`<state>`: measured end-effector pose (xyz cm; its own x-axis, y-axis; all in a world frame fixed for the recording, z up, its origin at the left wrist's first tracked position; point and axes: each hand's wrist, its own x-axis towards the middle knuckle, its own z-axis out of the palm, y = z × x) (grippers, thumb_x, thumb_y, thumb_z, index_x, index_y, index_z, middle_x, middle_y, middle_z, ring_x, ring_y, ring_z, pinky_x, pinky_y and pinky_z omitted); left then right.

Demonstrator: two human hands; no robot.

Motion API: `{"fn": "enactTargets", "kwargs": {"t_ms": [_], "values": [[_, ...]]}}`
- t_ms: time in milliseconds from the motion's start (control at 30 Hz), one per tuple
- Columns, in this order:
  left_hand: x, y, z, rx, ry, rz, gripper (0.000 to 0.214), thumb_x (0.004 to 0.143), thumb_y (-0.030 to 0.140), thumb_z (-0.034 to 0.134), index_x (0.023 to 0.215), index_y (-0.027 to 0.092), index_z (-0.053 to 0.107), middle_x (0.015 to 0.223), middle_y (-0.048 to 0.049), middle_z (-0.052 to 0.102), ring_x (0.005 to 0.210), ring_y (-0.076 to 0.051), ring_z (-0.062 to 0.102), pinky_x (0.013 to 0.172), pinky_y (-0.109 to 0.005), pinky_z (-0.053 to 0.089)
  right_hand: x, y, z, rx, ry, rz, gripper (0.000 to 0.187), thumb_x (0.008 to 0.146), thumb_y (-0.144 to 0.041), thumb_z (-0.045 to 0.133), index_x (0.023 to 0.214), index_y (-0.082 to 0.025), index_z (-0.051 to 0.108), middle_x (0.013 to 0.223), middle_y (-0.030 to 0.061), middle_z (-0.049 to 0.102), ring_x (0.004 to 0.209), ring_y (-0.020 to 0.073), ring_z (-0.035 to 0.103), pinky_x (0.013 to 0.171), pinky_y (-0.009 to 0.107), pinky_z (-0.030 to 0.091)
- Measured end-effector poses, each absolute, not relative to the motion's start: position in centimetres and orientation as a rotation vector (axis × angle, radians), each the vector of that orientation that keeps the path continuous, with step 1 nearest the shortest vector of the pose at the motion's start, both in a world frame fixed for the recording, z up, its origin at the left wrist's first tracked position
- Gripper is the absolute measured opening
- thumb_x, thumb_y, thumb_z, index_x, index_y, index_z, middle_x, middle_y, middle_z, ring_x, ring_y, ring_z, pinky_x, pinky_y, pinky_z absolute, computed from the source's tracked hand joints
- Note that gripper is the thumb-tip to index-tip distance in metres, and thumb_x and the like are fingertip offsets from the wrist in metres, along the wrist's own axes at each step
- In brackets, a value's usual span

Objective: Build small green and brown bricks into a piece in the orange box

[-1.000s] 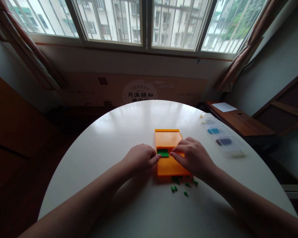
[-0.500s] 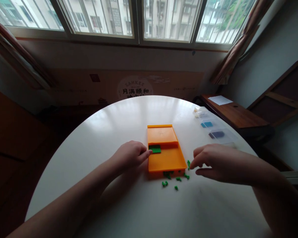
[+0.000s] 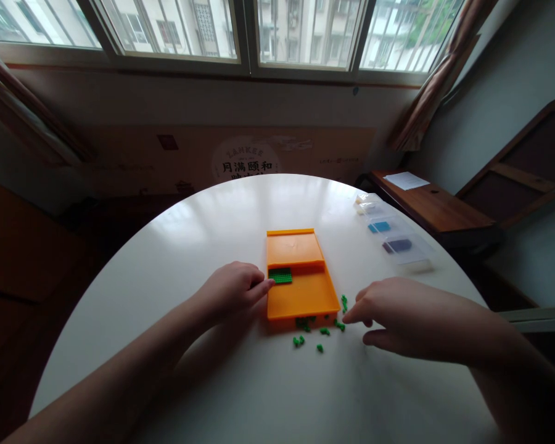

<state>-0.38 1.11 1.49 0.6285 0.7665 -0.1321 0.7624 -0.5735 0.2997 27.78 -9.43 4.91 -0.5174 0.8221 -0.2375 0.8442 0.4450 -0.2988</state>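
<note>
An orange tray (image 3: 305, 299) lies in the middle of the round white table (image 3: 213, 234). A small green studded plate (image 3: 280, 277) sits at the tray's left edge. My left hand (image 3: 231, 291) rests against the tray's left side, fingers curled, its fingertips touching the green plate. Several tiny green pieces (image 3: 321, 331) lie scattered on the table just in front of the tray. My right hand (image 3: 393, 314) hovers low at the tray's near right corner, its fingertips drawn together right at the green pieces; whether it holds one is hidden.
Several clear bags with small coloured parts (image 3: 393, 237) lie along the table's right rim. A wooden side table with a sheet of paper (image 3: 406, 180) stands beyond them. Windows and curtains fill the far wall.
My right hand left the green plate in the tray and dropped to the loose green pieces at the tray's near right corner. The left hand has stayed at the plate. The view has tilted down slightly.
</note>
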Motion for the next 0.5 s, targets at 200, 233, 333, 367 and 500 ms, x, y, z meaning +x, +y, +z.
{"fn": "enactTargets", "kwargs": {"t_ms": [200, 233, 333, 367, 500], "values": [[-0.5, 1.1, 1.2, 2.542, 1.204, 0.033, 0.043, 0.089, 0.044, 0.04, 0.058, 0.018, 0.055, 0.064, -0.0023, 0.059, 0.057, -0.013, 0.048, 0.053, -0.026, 0.029, 26.8, -9.0, 4.8, 1.54, 2.578, -0.465, 0.02, 0.079, -0.02, 0.054, 0.07, -0.026, 0.071, 0.069, 0.0006, 0.068, 0.061, 0.0151, 0.057, 0.057, 0.028, 0.032], [-0.5, 1.1, 1.2, 2.544, 1.204, 0.034, 0.043, 0.089, 0.044, 0.04, 0.059, 0.018, 0.055, 0.064, -0.0021, 0.059, 0.058, -0.013, 0.048, 0.053, -0.026, 0.029, 26.7, -9.0, 4.8, 1.541, 2.577, -0.455, 0.021, 0.079, -0.02, 0.054, 0.068, -0.026, 0.07, 0.068, 0.0004, 0.067, 0.059, 0.0144, 0.056, 0.056, 0.028, 0.031], [-0.6, 1.2, 1.0, 2.547, 1.206, 0.033, 0.042, 0.088, 0.045, 0.04, 0.059, 0.018, 0.055, 0.064, -0.0017, 0.059, 0.057, -0.013, 0.047, 0.053, -0.026, 0.028, 26.6, -9.0, 4.7, 1.543, 2.583, -0.424, 0.02, 0.079, -0.021, 0.054, 0.066, -0.025, 0.069, 0.066, -0.0001, 0.066, 0.058, 0.0135, 0.054, 0.055, 0.027, 0.03], [-0.6, 1.2, 1.0, 2.548, 1.204, 0.033, 0.043, 0.088, 0.045, 0.04, 0.058, 0.018, 0.054, 0.063, -0.0016, 0.059, 0.057, -0.013, 0.047, 0.053, -0.026, 0.028, 26.8, -8.9, 4.6, 1.549, 2.581, -0.414, 0.02, 0.079, -0.022, 0.054, 0.066, -0.025, 0.069, 0.066, -0.0003, 0.066, 0.058, 0.0136, 0.054, 0.054, 0.027, 0.029], [-0.7, 1.3, 0.9, 2.552, 1.187, 0.036, 0.043, 0.089, 0.045, 0.039, 0.058, 0.018, 0.054, 0.063, -0.0018, 0.058, 0.057, -0.013, 0.047, 0.054, -0.026, 0.028, 27.8, -8.2, 4.3, 1.633, 2.521, -0.4, 0.016, 0.077, -0.024, 0.057, 0.071, -0.028, 0.071, 0.069, -0.0006, 0.068, 0.062, 0.0154, 0.057, 0.054, 0.027, 0.03]]}}
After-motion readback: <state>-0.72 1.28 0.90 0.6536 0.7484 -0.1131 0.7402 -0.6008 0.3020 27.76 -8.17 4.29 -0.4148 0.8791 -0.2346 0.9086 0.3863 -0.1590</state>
